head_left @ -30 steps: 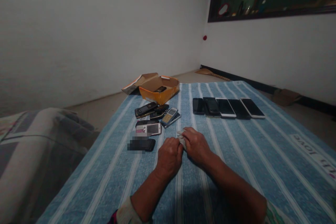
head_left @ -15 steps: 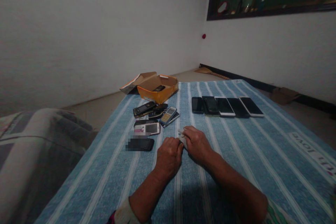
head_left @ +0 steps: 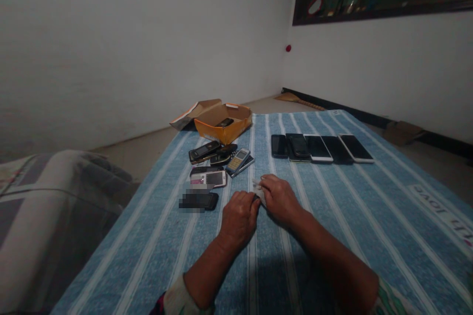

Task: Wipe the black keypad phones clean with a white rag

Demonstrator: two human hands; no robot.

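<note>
Cloth (head_left: 258, 187), small and pale, sits pinched between the left hand (head_left: 239, 217) and right hand (head_left: 280, 200), at centre of a blue striped sheet (head_left: 369, 241). Left to right: bundled bedding (head_left: 48, 216) lies beyond the sheet's left edge, at 9 o'clock from the hands. Loose phones sit at 10 o'clock: a blurred black phone (head_left: 199, 201) nearest, a pink-and-white phone (head_left: 208, 178) above it, a keypad phone (head_left: 238, 160) to its right. An open orange box (head_left: 223, 130) at 11 o'clock holds a black handset (head_left: 224, 122). Five smartphones (head_left: 317, 149) lie side by side at 1 o'clock, screens up. Left hand is curled closed, knuckles up, clenching the cloth's lower edge. Right hand grasps the cloth from its right side; the cloth's top shows above the fingers.
</note>
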